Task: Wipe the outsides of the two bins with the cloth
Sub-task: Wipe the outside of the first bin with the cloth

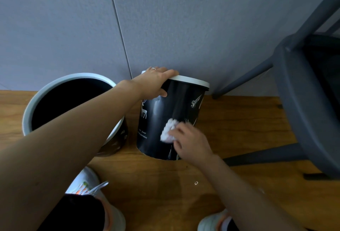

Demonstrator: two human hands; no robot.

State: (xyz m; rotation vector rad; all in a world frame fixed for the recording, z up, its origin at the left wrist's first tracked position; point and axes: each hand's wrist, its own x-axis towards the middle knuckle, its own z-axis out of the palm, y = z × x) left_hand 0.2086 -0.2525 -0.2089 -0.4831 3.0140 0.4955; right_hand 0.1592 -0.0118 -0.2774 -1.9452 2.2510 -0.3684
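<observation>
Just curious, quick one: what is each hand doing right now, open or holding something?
Left hand: grips the rim of the tilted black bin.
Right hand: holds the white cloth against that bin's side.

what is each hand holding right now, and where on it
The left hand grips the right-hand bin by its white top rim. The right hand holds a bunched white cloth in its fingers against that bin's lower side.

Head camera looks steeply down, close above floor (165, 184).
</observation>
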